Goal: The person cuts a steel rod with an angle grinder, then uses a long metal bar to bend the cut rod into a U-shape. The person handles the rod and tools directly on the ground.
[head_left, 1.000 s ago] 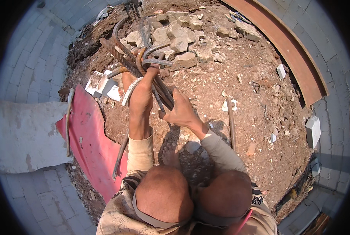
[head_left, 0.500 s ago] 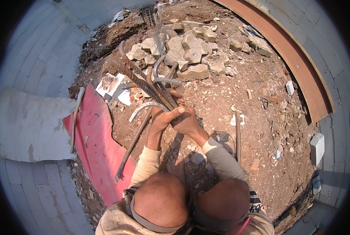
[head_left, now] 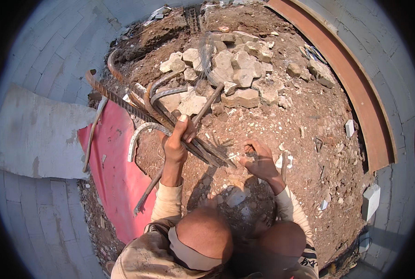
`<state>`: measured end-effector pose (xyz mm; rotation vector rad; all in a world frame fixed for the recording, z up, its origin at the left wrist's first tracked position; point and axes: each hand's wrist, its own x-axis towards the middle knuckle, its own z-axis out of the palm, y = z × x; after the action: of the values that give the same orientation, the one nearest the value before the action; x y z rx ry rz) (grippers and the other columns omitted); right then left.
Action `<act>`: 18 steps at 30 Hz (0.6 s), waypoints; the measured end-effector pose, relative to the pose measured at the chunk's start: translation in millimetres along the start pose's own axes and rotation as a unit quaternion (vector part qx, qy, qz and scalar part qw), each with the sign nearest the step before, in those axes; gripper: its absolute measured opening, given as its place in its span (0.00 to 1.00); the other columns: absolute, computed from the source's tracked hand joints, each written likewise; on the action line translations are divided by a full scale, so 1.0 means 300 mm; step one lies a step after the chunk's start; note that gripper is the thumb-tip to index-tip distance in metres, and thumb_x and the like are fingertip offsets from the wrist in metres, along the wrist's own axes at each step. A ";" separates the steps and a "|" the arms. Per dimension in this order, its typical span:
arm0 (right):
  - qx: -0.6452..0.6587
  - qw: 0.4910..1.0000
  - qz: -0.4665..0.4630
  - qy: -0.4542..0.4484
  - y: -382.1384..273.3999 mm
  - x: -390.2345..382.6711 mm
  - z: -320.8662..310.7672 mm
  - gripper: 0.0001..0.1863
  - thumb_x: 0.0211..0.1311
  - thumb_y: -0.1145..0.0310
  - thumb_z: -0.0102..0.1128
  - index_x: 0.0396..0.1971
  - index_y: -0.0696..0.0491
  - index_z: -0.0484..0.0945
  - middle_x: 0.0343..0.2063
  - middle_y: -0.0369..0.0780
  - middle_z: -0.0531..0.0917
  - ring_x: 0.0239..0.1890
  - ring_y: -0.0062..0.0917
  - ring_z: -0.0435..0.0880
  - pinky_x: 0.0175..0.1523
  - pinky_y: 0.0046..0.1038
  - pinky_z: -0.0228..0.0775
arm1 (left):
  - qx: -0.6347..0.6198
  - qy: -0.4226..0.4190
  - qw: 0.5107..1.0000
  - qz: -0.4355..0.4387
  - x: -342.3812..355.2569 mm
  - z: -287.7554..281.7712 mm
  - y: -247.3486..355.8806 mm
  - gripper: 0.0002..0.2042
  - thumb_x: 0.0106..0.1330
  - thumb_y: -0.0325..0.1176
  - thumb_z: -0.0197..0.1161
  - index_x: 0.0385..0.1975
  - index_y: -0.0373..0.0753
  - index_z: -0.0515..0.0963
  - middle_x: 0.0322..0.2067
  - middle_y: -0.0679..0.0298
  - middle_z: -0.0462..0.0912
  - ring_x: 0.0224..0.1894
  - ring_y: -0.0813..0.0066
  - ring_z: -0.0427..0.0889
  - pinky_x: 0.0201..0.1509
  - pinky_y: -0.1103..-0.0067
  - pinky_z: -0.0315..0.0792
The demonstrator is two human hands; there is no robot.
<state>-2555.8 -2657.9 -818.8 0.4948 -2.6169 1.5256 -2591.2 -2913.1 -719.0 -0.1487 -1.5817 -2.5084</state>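
We see reddish dirt [head_left: 309, 139] | rock pile [head_left: 230, 69] at the far side | grey block walls [head_left: 44, 60] around | red sheet [head_left: 114, 172] left | rusty curved beam [head_left: 356, 97] right | hard sunlight

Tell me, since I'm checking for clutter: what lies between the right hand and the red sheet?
In the head view, between the right hand and the red sheet sits the left hand gripping a rebar bundle, over rubble-strewn dirt.

right hand [head_left: 262, 161] pinches something too small to tell; knees hide feet.
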 end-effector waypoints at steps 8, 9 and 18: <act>-0.200 0.902 0.378 -0.051 0.019 -0.518 -0.686 0.14 0.59 0.64 0.71 0.33 0.59 0.78 0.23 0.49 0.82 0.28 0.44 0.84 0.36 0.40 0.74 | 0.258 0.152 0.952 -0.056 0.171 0.054 0.673 0.07 0.70 0.31 0.63 0.36 0.36 0.74 0.22 0.69 0.70 0.23 0.81 0.69 0.29 0.80 0.68; -0.131 0.885 0.445 -0.040 -0.040 -0.644 -0.732 0.16 0.57 0.61 0.73 0.33 0.58 0.80 0.27 0.50 0.85 0.33 0.46 0.87 0.39 0.40 0.77 | 0.294 0.185 0.933 -0.092 0.169 0.050 0.765 0.08 0.70 0.32 0.64 0.37 0.35 0.75 0.23 0.68 0.73 0.24 0.80 0.72 0.30 0.80 0.70; 0.031 0.793 0.570 -0.211 -1.161 -1.257 -1.193 0.14 0.60 0.56 0.71 0.37 0.51 0.86 0.29 0.44 0.87 0.32 0.40 0.87 0.41 0.42 0.79 | 0.470 0.210 0.761 -0.395 -0.274 -0.011 1.531 0.16 0.60 0.40 0.72 0.26 0.29 0.82 0.18 0.56 0.82 0.21 0.66 0.81 0.29 0.65 0.72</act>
<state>-2126.4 -2419.0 -431.3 -1.1362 -3.4286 1.8340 -2419.7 -3102.2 -328.6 1.3366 -2.7532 -1.4982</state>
